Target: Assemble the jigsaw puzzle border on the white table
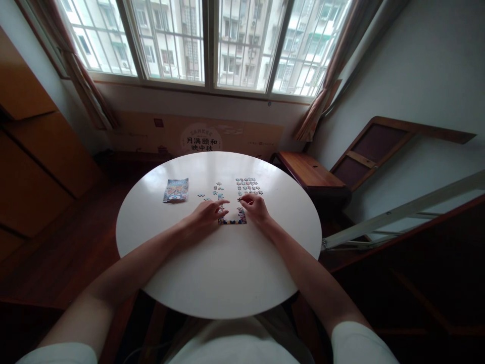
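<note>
A partly joined jigsaw frame (232, 220) lies in the middle of the round white table (212, 273). My left hand (207, 213) rests on the frame's left side, fingers stretched toward the right. On the frame's right side, my right hand (255, 207) has its fingertips pinched together at a small piece I cannot make out clearly. Loose puzzle pieces (247, 186) are laid in rows just beyond my right hand, and a few more pieces (217, 190) are scattered beyond my left hand.
A colourful printed picture sheet (176, 190) lies at the table's far left. A wooden bench (311, 172) stands right of the table, a wooden cabinet (34, 162) to the left. A white metal rail (401, 212) slants at right. Windows (206, 40) fill the far wall.
</note>
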A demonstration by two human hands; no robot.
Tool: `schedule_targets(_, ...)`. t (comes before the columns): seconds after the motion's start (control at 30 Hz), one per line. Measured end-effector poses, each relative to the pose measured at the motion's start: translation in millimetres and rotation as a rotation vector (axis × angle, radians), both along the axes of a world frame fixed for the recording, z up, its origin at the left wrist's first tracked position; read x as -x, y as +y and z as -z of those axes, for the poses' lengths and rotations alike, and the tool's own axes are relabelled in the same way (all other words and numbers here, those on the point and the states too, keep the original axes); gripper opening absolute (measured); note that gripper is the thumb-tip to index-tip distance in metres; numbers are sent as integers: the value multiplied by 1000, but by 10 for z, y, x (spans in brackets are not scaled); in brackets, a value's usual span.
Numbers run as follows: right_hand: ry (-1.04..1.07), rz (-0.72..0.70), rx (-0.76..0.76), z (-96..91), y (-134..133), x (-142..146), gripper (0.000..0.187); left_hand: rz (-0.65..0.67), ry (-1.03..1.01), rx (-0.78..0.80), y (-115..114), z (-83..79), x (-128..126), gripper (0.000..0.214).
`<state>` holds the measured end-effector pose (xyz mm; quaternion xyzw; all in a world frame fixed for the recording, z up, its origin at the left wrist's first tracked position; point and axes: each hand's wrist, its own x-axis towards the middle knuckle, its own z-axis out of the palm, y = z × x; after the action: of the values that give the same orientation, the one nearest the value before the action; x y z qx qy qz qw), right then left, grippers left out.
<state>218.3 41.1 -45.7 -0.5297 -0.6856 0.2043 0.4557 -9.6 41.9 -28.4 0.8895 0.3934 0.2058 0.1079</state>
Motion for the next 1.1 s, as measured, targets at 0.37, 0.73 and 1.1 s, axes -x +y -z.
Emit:
schedule_targets(0.37,-226,33,88,-19,5,-64,18,229,59,-134,-174,-61,-137,40)
schedule_targets(0.73,-306,62,40,-32,-35,-50,14,224,108,-116,-115,74,-122,48)
schedule_targets(1.1,-308,47,88,-62,-50,-72,13,233,93,-117,-113,80,-124,48)
